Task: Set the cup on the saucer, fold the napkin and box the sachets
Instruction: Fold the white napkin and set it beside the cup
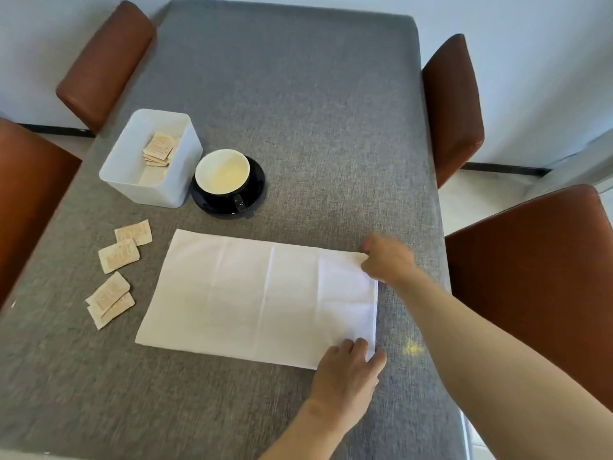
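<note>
Both the left hand (pixel 345 370) and right hand (pixel 386 258) pinch the limp, light white napkin's (pixel 258 293) right corners, the sensible grip for folding.

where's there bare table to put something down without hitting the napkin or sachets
The far half of the table, beyond the box and the cup on its saucer, is bare. So is the near strip in front of the napkin. The left side is crowded with four loose sachets.
</note>
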